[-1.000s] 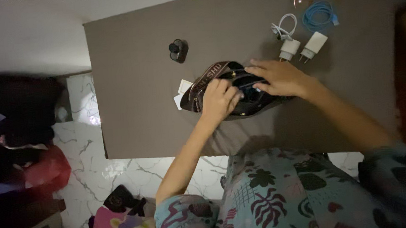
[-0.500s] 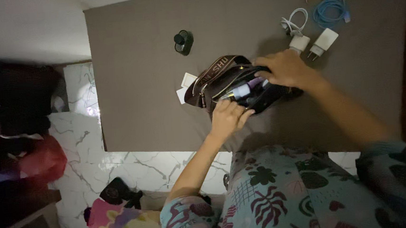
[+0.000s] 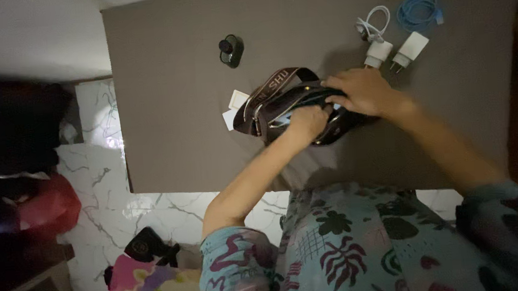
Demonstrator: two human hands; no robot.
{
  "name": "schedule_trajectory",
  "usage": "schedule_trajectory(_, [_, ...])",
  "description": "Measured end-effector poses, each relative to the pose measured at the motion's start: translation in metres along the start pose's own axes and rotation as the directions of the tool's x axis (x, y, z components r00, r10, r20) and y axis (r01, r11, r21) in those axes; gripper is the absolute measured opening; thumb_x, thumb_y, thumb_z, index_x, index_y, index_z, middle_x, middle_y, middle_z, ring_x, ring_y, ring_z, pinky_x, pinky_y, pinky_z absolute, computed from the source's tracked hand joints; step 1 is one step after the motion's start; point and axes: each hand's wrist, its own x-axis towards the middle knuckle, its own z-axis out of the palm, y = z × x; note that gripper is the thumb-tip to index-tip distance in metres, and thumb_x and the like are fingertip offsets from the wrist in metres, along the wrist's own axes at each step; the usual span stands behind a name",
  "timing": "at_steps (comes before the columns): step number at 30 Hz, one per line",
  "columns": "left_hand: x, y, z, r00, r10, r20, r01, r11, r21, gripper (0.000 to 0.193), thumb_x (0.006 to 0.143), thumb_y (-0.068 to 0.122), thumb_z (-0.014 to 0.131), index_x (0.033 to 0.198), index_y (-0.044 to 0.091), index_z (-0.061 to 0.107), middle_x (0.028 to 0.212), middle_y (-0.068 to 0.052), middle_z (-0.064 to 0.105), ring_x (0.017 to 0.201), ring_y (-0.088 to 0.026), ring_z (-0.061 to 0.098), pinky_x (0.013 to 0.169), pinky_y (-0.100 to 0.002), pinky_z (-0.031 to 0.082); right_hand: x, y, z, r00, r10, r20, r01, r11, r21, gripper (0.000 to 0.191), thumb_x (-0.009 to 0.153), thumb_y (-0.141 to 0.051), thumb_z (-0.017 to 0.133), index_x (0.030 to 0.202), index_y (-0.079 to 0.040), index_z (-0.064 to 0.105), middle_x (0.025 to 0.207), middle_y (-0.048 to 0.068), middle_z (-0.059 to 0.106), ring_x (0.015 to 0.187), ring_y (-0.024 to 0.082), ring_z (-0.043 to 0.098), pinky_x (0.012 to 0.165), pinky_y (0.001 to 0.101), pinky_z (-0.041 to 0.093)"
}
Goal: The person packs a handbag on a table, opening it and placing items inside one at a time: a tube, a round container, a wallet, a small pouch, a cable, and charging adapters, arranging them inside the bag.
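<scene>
So the dark glossy bag (image 3: 296,112) sits mid-desk (image 3: 171,109), long axis running left-right, woven brown strap (image 3: 276,80) looping off its left end, with the left hand (image 3: 307,122) curled into its open top and the right hand (image 3: 361,93) clamped over the right end.

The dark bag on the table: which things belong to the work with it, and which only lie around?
In use: dark bag with its brown strap, left hand, right hand.

Lying about: two white chargers, blue cable, small black device, white cards.
</scene>
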Motion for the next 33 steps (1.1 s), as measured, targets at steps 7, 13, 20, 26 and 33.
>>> schedule_trajectory(7, [-0.010, 0.008, 0.001, 0.976, 0.049, -0.214, -0.008, 0.982, 0.187, 0.029, 0.091, 0.015, 0.059, 0.119, 0.009, 0.067, 0.079, -0.010, 0.071, 0.063, -0.021, 0.072, 0.050, -0.034, 0.056, -0.008, -0.007, 0.005, 0.998, 0.010, -0.060, -0.016, 0.995, -0.096, 0.040, 0.089, -0.040, 0.072, 0.120, -0.014, 0.072, 0.105, 0.006, 0.073, 0.088, 0.028, 0.069, 0.067, 0.0428, 0.055])
schedule_trajectory(13, [-0.030, 0.016, -0.034, 0.940, 0.229, -0.251, -0.126, 0.921, 0.369, 0.017, 0.086, 0.021, 0.062, 0.097, 0.011, 0.069, 0.087, -0.002, 0.069, 0.102, -0.019, 0.062, 0.076, -0.032, 0.056, -0.009, 0.002, 0.008, 0.999, 0.022, -0.031, -0.025, 0.994, -0.108, 0.040, 0.091, -0.041, 0.071, 0.123, -0.017, 0.072, 0.106, 0.005, 0.073, 0.086, 0.028, 0.068, 0.066, 0.0413, 0.056])
schedule_trajectory(20, [-0.085, -0.011, -0.074, 0.893, -0.177, -0.413, 0.197, 0.980, 0.008, 0.011, 0.081, 0.018, 0.070, 0.084, 0.008, 0.069, 0.094, -0.007, 0.066, 0.103, -0.030, 0.058, 0.072, -0.039, 0.059, -0.007, -0.004, 0.004, 0.996, 0.067, -0.063, -0.069, 0.997, -0.041, 0.042, 0.090, -0.041, 0.074, 0.123, -0.016, 0.073, 0.103, 0.007, 0.073, 0.091, 0.029, 0.068, 0.078, 0.0427, 0.055])
schedule_trajectory(26, [-0.094, 0.009, -0.081, 0.827, -0.409, -0.384, 0.361, 0.912, -0.193, 0.017, 0.076, 0.015, 0.076, 0.090, 0.006, 0.071, 0.097, -0.009, 0.068, 0.099, -0.036, 0.059, 0.070, -0.043, 0.057, -0.009, -0.019, 0.007, 0.991, 0.089, -0.097, -0.103, 0.983, -0.155, 0.048, 0.078, -0.035, 0.080, 0.120, -0.013, 0.072, 0.110, 0.012, 0.072, 0.107, 0.035, 0.067, 0.101, 0.0561, 0.045])
schedule_trajectory(33, [-0.105, -0.006, -0.088, 0.788, -0.420, -0.450, 0.216, 0.873, -0.437, 0.025, 0.074, 0.013, 0.081, 0.097, 0.008, 0.078, 0.106, -0.010, 0.075, 0.101, -0.032, 0.065, 0.089, -0.045, 0.056, -0.001, -0.023, 0.010, 0.978, 0.204, 0.040, -0.207, 0.974, 0.091, 0.049, 0.090, -0.022, 0.074, 0.138, -0.013, 0.066, 0.123, 0.013, 0.070, 0.109, 0.037, 0.064, 0.098, 0.0482, 0.048])
